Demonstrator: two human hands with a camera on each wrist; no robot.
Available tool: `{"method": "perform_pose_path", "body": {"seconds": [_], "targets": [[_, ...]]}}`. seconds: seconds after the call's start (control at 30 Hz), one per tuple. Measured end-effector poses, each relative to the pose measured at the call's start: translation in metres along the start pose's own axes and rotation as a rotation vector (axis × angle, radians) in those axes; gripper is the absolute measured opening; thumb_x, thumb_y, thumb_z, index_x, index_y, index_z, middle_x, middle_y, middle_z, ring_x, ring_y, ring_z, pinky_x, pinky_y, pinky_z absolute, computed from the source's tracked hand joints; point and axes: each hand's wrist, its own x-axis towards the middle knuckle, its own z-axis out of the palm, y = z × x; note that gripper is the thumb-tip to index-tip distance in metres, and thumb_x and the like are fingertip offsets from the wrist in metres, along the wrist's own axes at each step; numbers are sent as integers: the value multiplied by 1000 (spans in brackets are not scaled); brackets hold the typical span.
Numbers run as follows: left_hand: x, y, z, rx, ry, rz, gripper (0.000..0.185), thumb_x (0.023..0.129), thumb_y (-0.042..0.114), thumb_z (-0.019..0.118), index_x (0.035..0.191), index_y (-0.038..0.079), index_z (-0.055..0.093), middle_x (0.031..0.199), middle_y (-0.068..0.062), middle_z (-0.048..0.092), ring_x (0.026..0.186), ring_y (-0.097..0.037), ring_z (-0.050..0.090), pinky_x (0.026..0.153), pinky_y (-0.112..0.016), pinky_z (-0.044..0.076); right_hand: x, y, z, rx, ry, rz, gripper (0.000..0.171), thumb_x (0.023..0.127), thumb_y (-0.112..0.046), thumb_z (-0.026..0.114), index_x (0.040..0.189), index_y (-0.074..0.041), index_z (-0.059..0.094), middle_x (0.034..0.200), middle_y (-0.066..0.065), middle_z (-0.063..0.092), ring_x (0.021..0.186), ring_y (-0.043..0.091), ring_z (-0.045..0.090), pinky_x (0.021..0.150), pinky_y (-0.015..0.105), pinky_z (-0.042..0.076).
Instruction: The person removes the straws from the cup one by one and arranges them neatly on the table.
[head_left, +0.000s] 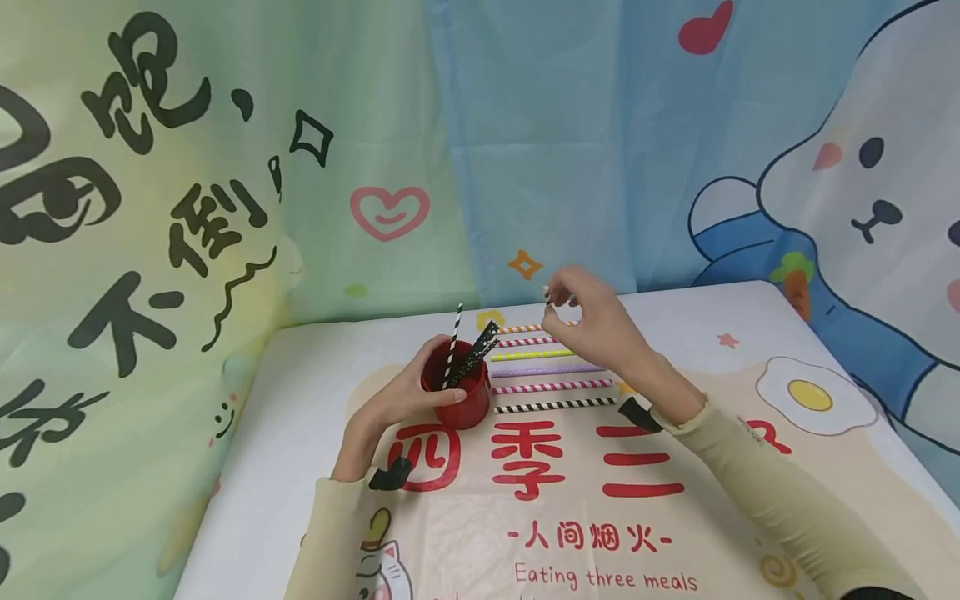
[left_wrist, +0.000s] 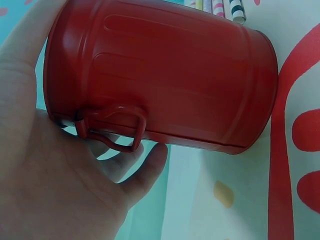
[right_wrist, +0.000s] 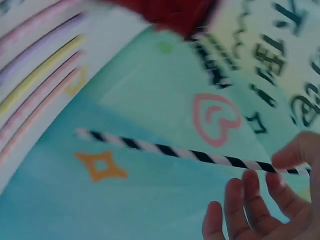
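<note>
My left hand (head_left: 401, 393) grips a small red metal bucket (head_left: 468, 412) by its side, thumb near the rim. A loop handle (left_wrist: 140, 127) shows on the bucket in the left wrist view. Inside stand a black-and-white striped straw (head_left: 453, 346) and several black straws with white specks (head_left: 478, 350). My right hand (head_left: 596, 325) is raised above the back of the table, to the right of the bucket. Between thumb and forefinger it pinches one end of a black-and-white striped paper straw (right_wrist: 172, 151), whose length shows in the right wrist view.
Right of the bucket, several straws lie in parallel rows, among them a black-striped straw (head_left: 555, 406), a purple straw (head_left: 547, 371) and a yellow straw (head_left: 532, 355). The printed tablecloth (head_left: 600, 517) covers the table, and a patterned curtain (head_left: 540, 125) hangs right behind it.
</note>
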Motion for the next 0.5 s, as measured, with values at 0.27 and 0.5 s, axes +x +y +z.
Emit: {"method": "perform_pose_path", "body": {"seconds": [0.27, 0.5], "targets": [[1, -1, 0, 5, 0, 9, 85, 85, 32, 79, 152, 27, 27, 145, -4, 47, 134, -27, 47, 103, -44, 53, 3, 41, 11, -480, -64, -271, 5, 78, -9, 49, 83, -9, 51, 74, 3, 46, 65, 19, 37, 60, 31, 30], [1, -1, 1, 2, 1, -2, 85, 85, 33, 79, 152, 27, 27, 145, -4, 47, 134, -27, 47, 103, -45, 52, 5, 89, 9, -698, -265, -222, 12, 85, -8, 52, 97, -8, 55, 82, 8, 51, 74, 27, 46, 65, 39, 36]]}}
